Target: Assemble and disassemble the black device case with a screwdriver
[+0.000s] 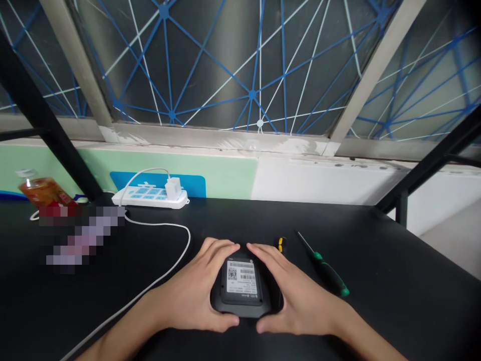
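A small black device (242, 310) with rounded corners lies near the table's front, its label side up. The white label (241, 279) on it carries a QR code, barcodes and fine print. My left hand (203, 291) curves round its left side, fingers at the far edge and thumb at the near edge. On the other side my right hand (291, 293) grips it the same way. Both thumbs meet the near edge with a gap between them. What kind of device it is, I cannot make out.
A green-handled screwdriver (330, 275) lies right of my hands, with a small yellow-and-black object (280, 244) beside it. At the back stands a white power strip (150, 198) with a charger (173, 189). Its white cable (158, 281) runs along the left. A drink bottle (48, 193) is far left.
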Tool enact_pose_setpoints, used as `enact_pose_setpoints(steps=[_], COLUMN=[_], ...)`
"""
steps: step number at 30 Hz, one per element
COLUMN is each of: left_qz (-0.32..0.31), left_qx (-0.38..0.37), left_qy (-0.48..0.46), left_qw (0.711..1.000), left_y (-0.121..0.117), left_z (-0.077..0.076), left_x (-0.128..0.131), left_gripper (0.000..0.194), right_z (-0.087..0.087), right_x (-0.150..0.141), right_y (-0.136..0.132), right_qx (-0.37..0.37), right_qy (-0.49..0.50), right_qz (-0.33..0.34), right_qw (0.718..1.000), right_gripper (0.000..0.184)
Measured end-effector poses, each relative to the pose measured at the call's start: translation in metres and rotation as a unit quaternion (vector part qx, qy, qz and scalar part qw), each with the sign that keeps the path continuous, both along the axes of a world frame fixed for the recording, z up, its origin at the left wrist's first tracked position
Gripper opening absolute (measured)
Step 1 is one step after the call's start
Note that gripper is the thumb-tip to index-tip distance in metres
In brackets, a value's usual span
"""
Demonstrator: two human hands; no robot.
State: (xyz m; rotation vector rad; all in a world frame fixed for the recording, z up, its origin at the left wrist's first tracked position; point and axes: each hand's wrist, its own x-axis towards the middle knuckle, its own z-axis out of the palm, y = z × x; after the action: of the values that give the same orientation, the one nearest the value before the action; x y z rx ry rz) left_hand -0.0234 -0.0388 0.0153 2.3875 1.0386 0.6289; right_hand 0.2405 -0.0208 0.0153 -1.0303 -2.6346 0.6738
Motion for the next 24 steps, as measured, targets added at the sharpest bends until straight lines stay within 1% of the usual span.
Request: enact_pose_setpoints(steps=[4,8,16,24], left_qz=[0.003,0.005,-0.003,-0.004], left_qx=[0.014,0.019,0.049,0.056], left_qy=[0.007,0.015,-0.023,-0.039], left_qw=[1.000,1.000,0.999,0.998], left_y=[0.0012,0.0011,0.0034,0.0029], left_z=[0.0022,0.0035,-0.0021,-0.0042], left_x=[-0.0006,-0.0008,-0.0046,-0.0059], left_gripper=[0.101,0.098,0.097,0.099], right_z=[-0.0011,-0.0004,0.0022,0.0030], right_x=[-0.0001,-0.0008,-0.0001,-0.0006], right_y=[-0.0006,-0.0010,-0.0008,0.0000], right_qx=[-0.013,-0.007,0.029,0.036], right_qy=[0.011,0.018,0.021,0.014], right_qz=[-0.006,-0.004,-0.006,-0.014], right_qw=[1.000,1.000,0.999,0.999], right_gripper=[0.118,0.117,0.115,0.116])
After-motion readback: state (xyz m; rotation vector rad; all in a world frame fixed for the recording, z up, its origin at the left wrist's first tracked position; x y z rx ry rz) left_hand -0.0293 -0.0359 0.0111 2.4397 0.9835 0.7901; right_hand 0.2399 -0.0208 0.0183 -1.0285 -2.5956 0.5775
